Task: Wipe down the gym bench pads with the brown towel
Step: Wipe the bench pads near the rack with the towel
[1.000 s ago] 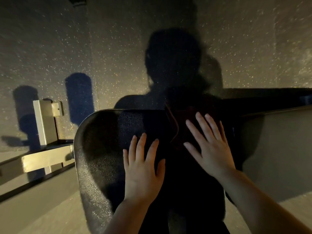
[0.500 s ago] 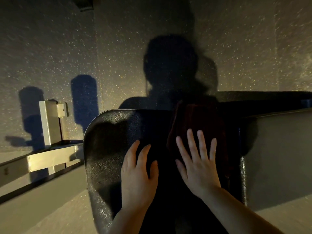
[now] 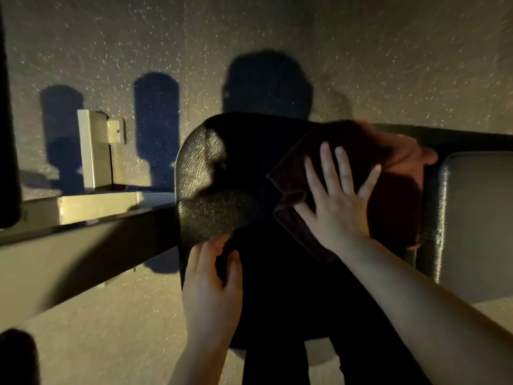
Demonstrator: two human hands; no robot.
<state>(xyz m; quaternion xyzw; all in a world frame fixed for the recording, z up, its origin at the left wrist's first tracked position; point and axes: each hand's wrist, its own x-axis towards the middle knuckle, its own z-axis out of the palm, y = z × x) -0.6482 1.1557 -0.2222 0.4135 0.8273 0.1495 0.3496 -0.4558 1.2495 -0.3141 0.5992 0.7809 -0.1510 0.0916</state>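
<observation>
Metal comes first on the far left: a pale square-section post (image 3: 90, 151) with a small bracket stands on a horizontal frame beam (image 3: 97, 208), and both throw tall dark shadows onto the speckled floor (image 3: 277, 23) behind them. Just right of the beam lies the black textured bench pad (image 3: 205, 190), its rounded far end lit on the left side and swallowed by shadow toward the middle.

Near the pad's left edge, low in the view, the left hand (image 3: 212, 290) rests on the pad surface — its fingers (image 3: 206, 254) loosely bent and close together, holding nothing, the thumb lying alongside. Farther right and higher up, the right hand (image 3: 337, 209) presses flat on the brown towel (image 3: 358, 145), with its fingers spread wide apart and straight, palm down. The towel lies rumpled across the right half of the pad, one folded corner pointing left beside the thumb, and its far right edge reaches past the pad's side, where it looks blurred.

Beyond the towel, at the right margin, sits a second padded section (image 3: 477, 218) — greyer, with a rounded stitched edge, separated from the first pad by a dark gap. A head-and-shoulders shadow falls on the floor above the pad
</observation>
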